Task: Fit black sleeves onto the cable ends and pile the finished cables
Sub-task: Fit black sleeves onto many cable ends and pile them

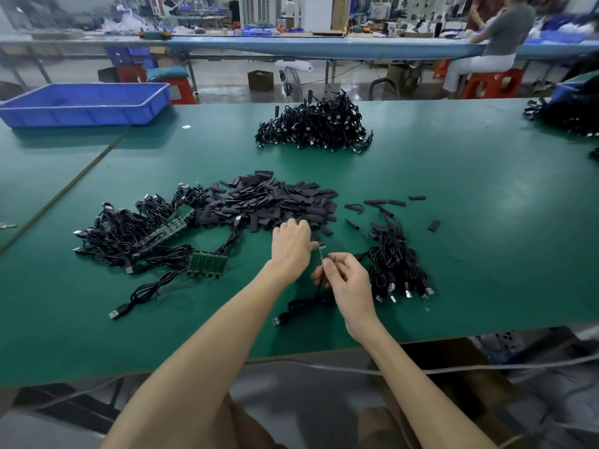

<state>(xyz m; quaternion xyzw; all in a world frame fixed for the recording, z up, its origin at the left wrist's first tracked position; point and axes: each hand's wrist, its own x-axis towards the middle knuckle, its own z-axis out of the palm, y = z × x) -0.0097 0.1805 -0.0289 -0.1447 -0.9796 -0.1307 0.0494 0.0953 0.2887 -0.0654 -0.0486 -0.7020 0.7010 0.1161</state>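
A heap of flat black sleeves (275,202) lies mid-table. My left hand (291,244) rests palm down at its near edge, fingers on the sleeves; I cannot tell if it holds one. My right hand (346,280) pinches a black cable (308,303) just below its small green board end (322,251), which points up. The cable's USB plug (277,320) lies on the table. Unsleeved cables with green boards (136,234) are tangled at the left. A pile of sleeved cables (395,264) sits right of my right hand.
A bigger cable heap (314,124) sits farther back, another (567,115) at the far right edge. A blue tray (84,105) stands back left. Loose sleeves (397,202) lie scattered right of the heap. The green table's front edge (194,367) is close. A seated person (496,40) works behind.
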